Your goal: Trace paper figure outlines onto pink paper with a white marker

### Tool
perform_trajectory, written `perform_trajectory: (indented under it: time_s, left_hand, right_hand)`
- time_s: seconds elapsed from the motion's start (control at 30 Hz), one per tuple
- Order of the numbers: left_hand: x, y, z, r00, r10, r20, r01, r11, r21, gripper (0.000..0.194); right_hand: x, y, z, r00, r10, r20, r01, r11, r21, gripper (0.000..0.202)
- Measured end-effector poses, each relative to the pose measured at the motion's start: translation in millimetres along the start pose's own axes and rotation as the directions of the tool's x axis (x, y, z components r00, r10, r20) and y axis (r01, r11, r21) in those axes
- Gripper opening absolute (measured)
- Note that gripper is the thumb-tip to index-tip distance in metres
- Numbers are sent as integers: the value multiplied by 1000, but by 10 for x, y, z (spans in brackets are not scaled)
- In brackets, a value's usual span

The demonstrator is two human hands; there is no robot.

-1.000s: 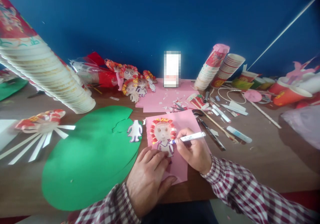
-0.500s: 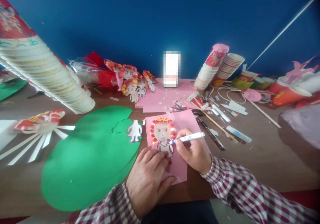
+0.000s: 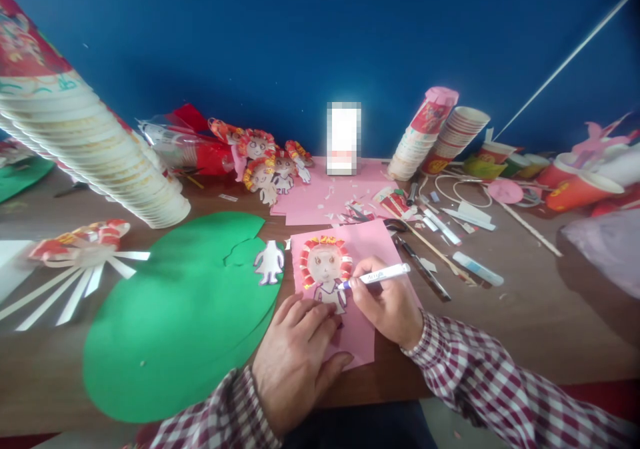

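Note:
My right hand (image 3: 387, 305) grips a white acrylic marker (image 3: 384, 274), its tip at the upper body of a paper doll (image 3: 327, 275). The doll has a drawn face ringed by red, white and yellow curls, and its body carries purple lines. It lies on a sheet of pink paper (image 3: 357, 342). Spread flat over the doll's lower part and the sheet, my left hand (image 3: 300, 355) is open and hides the legs. To the left, a white body cutout with a purple outline (image 3: 270, 262) rests at the edge of a large green paper shape (image 3: 185, 322).
Tall stacked paper cups (image 3: 115, 142) lean at the left; more cup stacks (image 3: 425, 135) stand at the back right. Several finished dolls (image 3: 260, 162) sit behind. Markers, a black pen (image 3: 425, 269), a glue stick (image 3: 477, 269) and paper scraps lie to the right. A blurred bright screen (image 3: 343, 139) stands at the back.
The marker tip has shifted slightly left across the doll's upper body. My left hand and the pink sheet have stayed in place.

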State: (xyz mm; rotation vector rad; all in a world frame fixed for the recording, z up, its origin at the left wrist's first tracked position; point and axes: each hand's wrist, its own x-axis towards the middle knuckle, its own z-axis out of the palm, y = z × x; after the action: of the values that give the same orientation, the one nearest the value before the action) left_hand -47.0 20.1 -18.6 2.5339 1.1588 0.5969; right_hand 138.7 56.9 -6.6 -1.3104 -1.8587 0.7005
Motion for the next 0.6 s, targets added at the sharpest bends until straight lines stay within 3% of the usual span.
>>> perform_trajectory:
  time_s: [0.6]
  left_hand:
    - [3, 0, -11, 1000, 7, -2, -7, 1000, -1, 32]
  right_hand:
    - [-8, 4, 19, 999, 2, 32, -2, 1000, -1, 5]
